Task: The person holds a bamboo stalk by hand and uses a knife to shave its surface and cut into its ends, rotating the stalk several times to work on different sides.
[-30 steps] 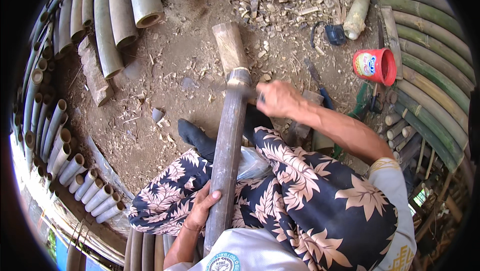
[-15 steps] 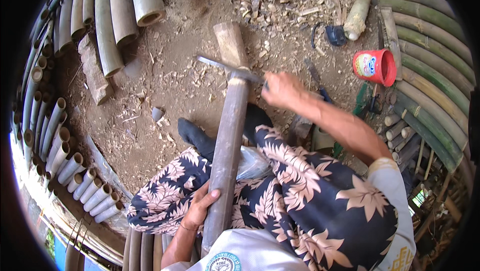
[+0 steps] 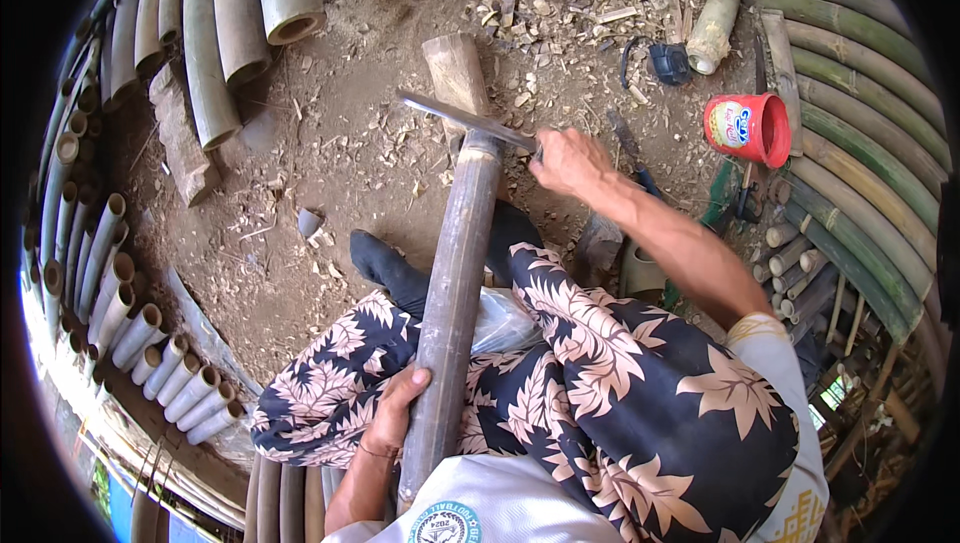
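Observation:
A dark bamboo pole [image 3: 452, 293] slants across my lap, its far end near a block of wood [image 3: 455, 73] on the ground. My left hand [image 3: 395, 408] is wrapped round the pole's near part, thumb on top. In my right hand [image 3: 568, 161] is the handle of a machete, fingers closed. The machete's long blade [image 3: 440, 113] lies across the pole's far end, pointing left, at or just above the rim; I cannot tell whether it touches. A patterned black cloth covers my legs under the pole.
Cut bamboo tubes [image 3: 215, 43] line the left side, and long bamboo poles [image 3: 850, 123] lie at the right. A red bucket [image 3: 748, 131] stands near them. A knife [image 3: 632, 153] lies right of my right hand. Wood chips are scattered over the dirt floor.
The blade and my right hand have shifted slightly, with the blade showing more of its flat face. My left hand keeps its grip on the pole. The whole view moved a little.

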A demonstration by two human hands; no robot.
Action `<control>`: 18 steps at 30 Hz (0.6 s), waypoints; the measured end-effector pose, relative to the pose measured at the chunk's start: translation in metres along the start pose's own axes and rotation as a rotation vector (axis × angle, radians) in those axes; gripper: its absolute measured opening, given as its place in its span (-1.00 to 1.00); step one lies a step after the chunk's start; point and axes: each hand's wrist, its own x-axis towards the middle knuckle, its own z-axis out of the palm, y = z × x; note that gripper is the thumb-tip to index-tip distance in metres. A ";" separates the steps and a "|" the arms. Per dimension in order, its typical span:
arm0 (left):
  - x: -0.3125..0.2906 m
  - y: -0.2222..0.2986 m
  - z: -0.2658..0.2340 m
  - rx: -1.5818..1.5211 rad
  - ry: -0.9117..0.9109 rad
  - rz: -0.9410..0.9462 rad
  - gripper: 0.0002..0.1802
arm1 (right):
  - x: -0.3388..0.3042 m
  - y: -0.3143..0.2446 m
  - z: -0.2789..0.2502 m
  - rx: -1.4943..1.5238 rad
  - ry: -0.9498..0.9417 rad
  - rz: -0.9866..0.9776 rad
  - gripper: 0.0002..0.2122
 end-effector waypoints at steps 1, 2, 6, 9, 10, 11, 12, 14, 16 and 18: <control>0.000 0.004 0.003 0.082 0.016 0.065 -0.22 | -0.004 -0.006 -0.002 0.007 -0.009 -0.107 -0.73; -0.001 0.006 0.005 0.069 -0.001 0.051 -0.22 | -0.017 -0.017 -0.004 0.009 -0.021 -0.215 -0.74; 0.001 0.010 0.005 0.095 -0.063 0.081 -0.18 | -0.034 -0.023 0.016 -0.022 0.066 -0.318 -0.76; -0.005 0.014 0.011 0.085 -0.078 0.083 -0.06 | -0.009 -0.016 -0.002 0.035 -0.081 0.049 -0.77; -0.004 0.013 0.016 0.095 -0.066 0.115 -0.02 | -0.016 -0.023 -0.010 0.054 -0.091 -0.058 -0.76; -0.005 0.010 0.015 0.105 -0.056 0.124 0.01 | -0.031 -0.033 -0.007 0.081 -0.117 -0.151 -0.75; -0.003 0.006 0.013 0.097 -0.030 0.126 0.04 | -0.042 -0.040 -0.005 -0.006 -0.177 -0.257 -0.73; -0.001 0.016 0.010 0.045 -0.092 0.044 0.01 | -0.040 -0.027 0.011 0.045 0.074 -0.316 -0.72; -0.001 0.018 0.012 -0.051 -0.115 0.024 -0.08 | -0.006 -0.014 0.002 0.219 -0.020 0.088 -0.74; 0.001 0.004 -0.003 -0.200 -0.183 -0.104 -0.08 | -0.016 -0.020 0.012 0.175 0.022 -0.145 -0.74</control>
